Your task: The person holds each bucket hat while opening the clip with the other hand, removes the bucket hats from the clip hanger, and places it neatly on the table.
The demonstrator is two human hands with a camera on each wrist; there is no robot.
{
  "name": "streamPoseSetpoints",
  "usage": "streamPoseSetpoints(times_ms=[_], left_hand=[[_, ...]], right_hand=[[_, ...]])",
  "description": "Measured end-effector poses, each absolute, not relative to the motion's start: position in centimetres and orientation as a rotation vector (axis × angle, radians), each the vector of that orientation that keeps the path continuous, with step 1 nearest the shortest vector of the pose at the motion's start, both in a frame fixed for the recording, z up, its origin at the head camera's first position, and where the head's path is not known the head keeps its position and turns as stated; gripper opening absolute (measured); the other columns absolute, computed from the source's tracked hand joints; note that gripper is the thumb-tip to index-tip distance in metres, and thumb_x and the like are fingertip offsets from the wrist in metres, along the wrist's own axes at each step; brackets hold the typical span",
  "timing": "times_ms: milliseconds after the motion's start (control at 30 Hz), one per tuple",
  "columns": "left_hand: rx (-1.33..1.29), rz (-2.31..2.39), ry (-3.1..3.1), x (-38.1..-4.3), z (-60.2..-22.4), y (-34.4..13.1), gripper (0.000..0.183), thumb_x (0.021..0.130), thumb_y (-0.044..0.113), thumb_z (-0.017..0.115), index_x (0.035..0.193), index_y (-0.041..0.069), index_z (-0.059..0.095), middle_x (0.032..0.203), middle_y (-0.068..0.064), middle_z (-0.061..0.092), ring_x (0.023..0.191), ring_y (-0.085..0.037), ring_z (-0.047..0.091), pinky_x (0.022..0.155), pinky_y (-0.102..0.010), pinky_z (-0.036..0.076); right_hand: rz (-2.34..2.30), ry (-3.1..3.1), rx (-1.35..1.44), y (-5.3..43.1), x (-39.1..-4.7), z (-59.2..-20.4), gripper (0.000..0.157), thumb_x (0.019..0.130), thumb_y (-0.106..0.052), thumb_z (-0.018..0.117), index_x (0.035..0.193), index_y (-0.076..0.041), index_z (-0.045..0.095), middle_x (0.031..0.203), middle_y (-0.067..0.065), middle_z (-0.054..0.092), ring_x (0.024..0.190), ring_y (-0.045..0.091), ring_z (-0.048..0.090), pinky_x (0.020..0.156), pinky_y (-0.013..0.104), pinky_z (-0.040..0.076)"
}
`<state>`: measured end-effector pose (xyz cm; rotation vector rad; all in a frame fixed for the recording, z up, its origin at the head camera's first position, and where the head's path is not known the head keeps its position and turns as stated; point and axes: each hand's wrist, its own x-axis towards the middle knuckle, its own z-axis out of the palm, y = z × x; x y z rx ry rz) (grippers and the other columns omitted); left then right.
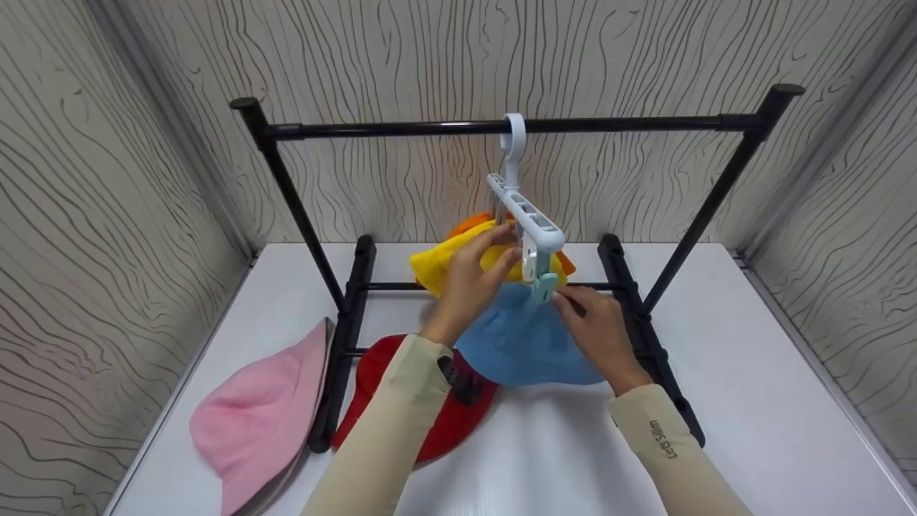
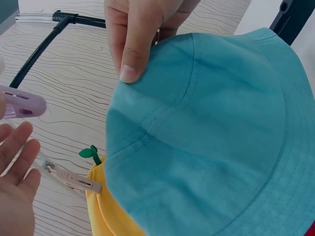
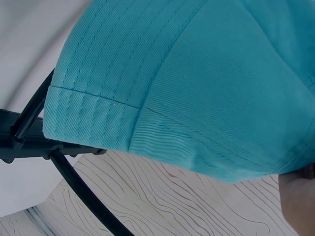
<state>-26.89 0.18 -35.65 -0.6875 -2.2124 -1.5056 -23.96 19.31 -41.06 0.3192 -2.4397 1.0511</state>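
Note:
My right hand (image 1: 596, 326) pinches the crown of a light blue bucket hat (image 1: 526, 344); in the left wrist view its thumb presses on the cloth. My left hand (image 1: 473, 276) is raised beside the hanger's near end, its fingers spread in the left wrist view. A pale purple clip (image 2: 24, 104) is close to those fingers. From the white clip hanger (image 1: 526, 215) hangs a teal clip (image 1: 544, 288), which overlaps the blue hat in the head view; I cannot tell whether it bites the cloth. A yellow hat (image 1: 437, 265) with a green sprout hangs behind, held by a pinkish clip (image 2: 81, 182).
The hanger hooks over the bar (image 1: 387, 129) of a black rack standing on a white table (image 1: 752, 373). An orange hat (image 1: 469, 223) shows behind the yellow one. A red hat (image 1: 444, 433) and a pink hat (image 1: 258, 412) lie at the front left.

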Motion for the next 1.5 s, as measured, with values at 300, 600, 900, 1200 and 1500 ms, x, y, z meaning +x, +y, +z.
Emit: streamPoseSetpoints(times_ms=[300,600,900,1200,1500], left_hand=[[-0.765,-1.483,-2.208,-26.8,-36.5,-0.1,0.043,0.089,0.035,0.052,0.125,0.011,0.052,0.118,0.004,0.059,0.109,-0.005,0.052,0.097,-0.023,0.039],[-0.742,-1.556,-2.221,-26.5,-37.6,-0.7,0.037,0.091,0.03,0.051,0.124,0.013,0.053,0.118,-0.003,0.058,0.109,-0.007,0.053,0.094,-0.024,0.042],[-0.667,-1.488,-2.319,-25.6,-38.5,-1.4,0.035,0.092,0.032,0.05,0.124,0.018,0.053,0.118,0.009,0.057,0.109,-0.004,0.051,0.094,-0.022,0.041],[-0.662,-1.46,-2.373,-25.1,-39.7,-2.1,0.037,0.091,0.039,0.048,0.124,0.023,0.052,0.119,0.012,0.056,0.11,-0.003,0.05,0.094,-0.023,0.041],[-0.632,-1.57,-2.398,-25.1,-41.1,-2.7,0.037,0.09,0.037,0.051,0.124,0.022,0.052,0.119,0.01,0.056,0.11,-0.005,0.051,0.087,-0.021,0.046]], right_hand=[[1.088,-2.414,0.355,19.5,-23.5,-41.6,0.02,0.088,-0.019,0.058,0.102,-0.008,0.067,0.095,0.003,0.067,0.081,0.01,0.061,0.072,0.028,0.053],[1.133,-2.422,0.377,19.6,-22.8,-41.7,0.021,0.087,-0.017,0.059,0.103,-0.007,0.067,0.099,0.002,0.067,0.088,0.012,0.063,0.076,0.03,0.052],[1.036,-2.393,0.405,20.1,-22.2,-42.2,0.015,0.083,-0.009,0.064,0.097,-0.005,0.069,0.09,0.003,0.069,0.078,0.009,0.062,0.07,0.024,0.053],[1.044,-2.456,0.37,20.6,-21.6,-42.8,0.016,0.083,-0.009,0.065,0.098,-0.005,0.069,0.089,0.002,0.068,0.077,0.009,0.062,0.071,0.027,0.053],[1.075,-2.491,0.33,21.0,-21.1,-43.5,0.017,0.083,-0.009,0.064,0.099,-0.004,0.069,0.09,0.003,0.069,0.078,0.011,0.063,0.073,0.029,0.053]])
